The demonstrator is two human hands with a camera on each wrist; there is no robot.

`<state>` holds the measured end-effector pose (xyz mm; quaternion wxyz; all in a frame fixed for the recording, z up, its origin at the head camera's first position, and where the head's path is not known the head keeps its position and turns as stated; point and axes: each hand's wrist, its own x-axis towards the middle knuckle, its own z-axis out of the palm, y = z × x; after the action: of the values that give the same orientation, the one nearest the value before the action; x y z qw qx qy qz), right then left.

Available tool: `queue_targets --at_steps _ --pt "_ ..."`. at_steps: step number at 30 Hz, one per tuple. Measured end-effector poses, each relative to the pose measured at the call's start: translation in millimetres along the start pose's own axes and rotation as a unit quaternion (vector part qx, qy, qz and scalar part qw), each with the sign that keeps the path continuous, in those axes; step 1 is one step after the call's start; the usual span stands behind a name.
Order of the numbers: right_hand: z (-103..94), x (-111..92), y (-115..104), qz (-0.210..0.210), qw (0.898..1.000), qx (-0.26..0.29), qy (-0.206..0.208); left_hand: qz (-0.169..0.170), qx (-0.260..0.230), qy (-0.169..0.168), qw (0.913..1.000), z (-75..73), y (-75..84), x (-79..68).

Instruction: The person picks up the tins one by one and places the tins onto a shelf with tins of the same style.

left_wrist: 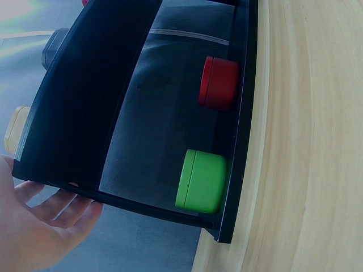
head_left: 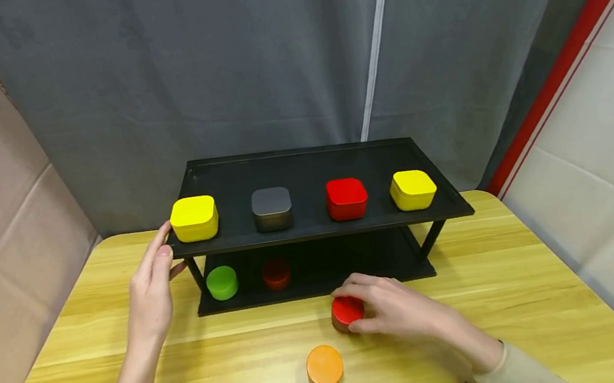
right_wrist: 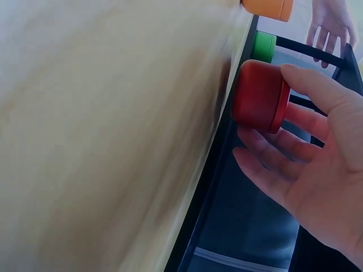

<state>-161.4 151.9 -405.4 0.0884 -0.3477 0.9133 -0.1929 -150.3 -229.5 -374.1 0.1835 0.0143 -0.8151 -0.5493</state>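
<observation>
My right hand (head_left: pixel 383 307) grips a round red tin (head_left: pixel 347 312) on the wooden table (head_left: pixel 533 317), just in front of the black two-tier shelf (head_left: pixel 318 229). In the right wrist view the red tin (right_wrist: pixel 258 96) sits between thumb and fingers (right_wrist: pixel 266 170). My left hand (head_left: pixel 151 289) rests with straight fingers against the shelf's left end, below a yellow square tin (head_left: pixel 194 218); its fingers (left_wrist: pixel 51 207) touch the top tier's edge. A round orange tin (head_left: pixel 325 367) lies on the table nearer to me.
The top tier carries a grey square tin (head_left: pixel 272 208), a red square tin (head_left: pixel 346 198) and another yellow square tin (head_left: pixel 413 190). On the lower tier stand a round green tin (head_left: pixel 222 283) and a round dark red tin (head_left: pixel 276 274). Grey curtain hangs behind.
</observation>
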Motion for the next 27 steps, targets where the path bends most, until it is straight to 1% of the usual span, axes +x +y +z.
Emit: queue_targets --at_steps 7,14,21,27 --pt "-7.3 2.5 4.3 -0.003 1.000 -0.008 0.011 0.003 0.002 -0.001 1.0000 0.7 0.3 -0.9" --pt "-16.0 5.9 9.0 -0.007 0.999 -0.031 0.037 0.008 -0.004 -0.005 0.9999 2.0 0.5 -0.5" --pt "-22.1 11.8 12.9 0.005 0.999 -0.030 0.039 0.007 -0.002 -0.004 1.0000 1.5 0.4 -2.1" --pt "-24.8 17.7 17.8 0.006 0.998 -0.041 0.050 0.004 -0.002 -0.004 1.0000 1.4 0.5 -2.5"
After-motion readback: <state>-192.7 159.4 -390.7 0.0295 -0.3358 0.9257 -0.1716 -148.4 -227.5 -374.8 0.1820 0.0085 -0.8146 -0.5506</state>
